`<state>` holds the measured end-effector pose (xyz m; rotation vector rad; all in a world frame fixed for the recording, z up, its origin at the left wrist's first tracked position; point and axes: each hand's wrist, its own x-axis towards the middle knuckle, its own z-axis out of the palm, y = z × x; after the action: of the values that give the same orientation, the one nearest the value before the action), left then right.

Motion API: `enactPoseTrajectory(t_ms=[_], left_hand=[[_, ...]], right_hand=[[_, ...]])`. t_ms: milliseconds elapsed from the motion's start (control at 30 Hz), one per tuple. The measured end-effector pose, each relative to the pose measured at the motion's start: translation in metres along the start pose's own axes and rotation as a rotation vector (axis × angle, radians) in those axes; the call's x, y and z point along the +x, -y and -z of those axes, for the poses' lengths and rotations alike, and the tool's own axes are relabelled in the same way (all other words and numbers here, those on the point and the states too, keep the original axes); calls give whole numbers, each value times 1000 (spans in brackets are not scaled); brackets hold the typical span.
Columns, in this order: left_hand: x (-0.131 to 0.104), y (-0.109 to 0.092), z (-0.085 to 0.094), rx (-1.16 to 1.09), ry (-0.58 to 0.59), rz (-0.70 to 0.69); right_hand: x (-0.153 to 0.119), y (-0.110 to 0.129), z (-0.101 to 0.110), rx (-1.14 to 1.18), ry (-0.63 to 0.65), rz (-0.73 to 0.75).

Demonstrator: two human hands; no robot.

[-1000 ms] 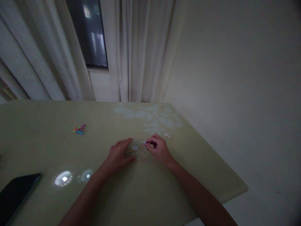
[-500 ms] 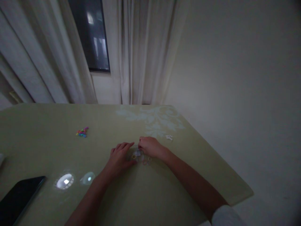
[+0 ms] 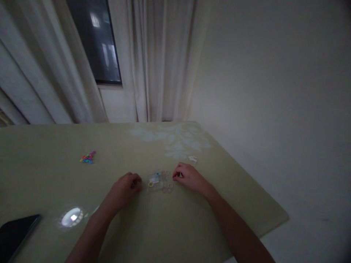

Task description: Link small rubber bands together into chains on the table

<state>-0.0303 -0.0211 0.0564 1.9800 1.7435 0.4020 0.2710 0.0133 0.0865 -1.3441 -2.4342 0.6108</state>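
Note:
A small clear plastic box (image 3: 159,189) lies on the table between my hands. In it are a yellow ring (image 3: 150,185), a whitish piece (image 3: 154,180) and a small blue piece (image 3: 158,174). Several pale pink and yellowish rings (image 3: 167,187) sit at its right side; whether they are in a compartment or on the table I cannot tell. Left of the box, my left hand (image 3: 124,189) is open, its fingers loosely curved and slightly blurred, touching nothing. My right hand (image 3: 189,178) is just right of the rings, thumb and fingertips pinched together; anything between them is too small to name.
A heap of small colourful pieces (image 3: 87,157) lies farther back on the left. Small white pieces (image 3: 193,159) are beyond my right hand. A dark phone or tablet (image 3: 18,233) rests at the near left. The table's right edge (image 3: 246,175) runs beside the wall.
My hands have moved apart, the left to the left and the right to the right, uncovering the box. The view has shifted slightly.

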Motion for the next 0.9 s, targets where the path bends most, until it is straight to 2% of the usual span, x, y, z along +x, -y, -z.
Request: enactPoseTrajectory(t_ms=[200, 367, 567, 733, 800, 900], left_hand=[[-2, 1, 6, 39, 80, 38], [-3, 7, 14, -2, 115, 17], [-3, 5, 17, 105, 108, 79], [-3, 6, 16, 139, 93, 98], [-3, 8, 16, 78, 100, 53], [-3, 9, 17, 1, 95, 0]], right_hand=[[-1, 4, -4, -20, 29, 33], [2, -2, -8, -87, -16, -32], [6, 2, -21, -39, 19, -37], [3, 11, -31, -173, 33, -36], [2, 6, -27, -185, 10, -39], [3, -8, -15, -108, -103, -72]])
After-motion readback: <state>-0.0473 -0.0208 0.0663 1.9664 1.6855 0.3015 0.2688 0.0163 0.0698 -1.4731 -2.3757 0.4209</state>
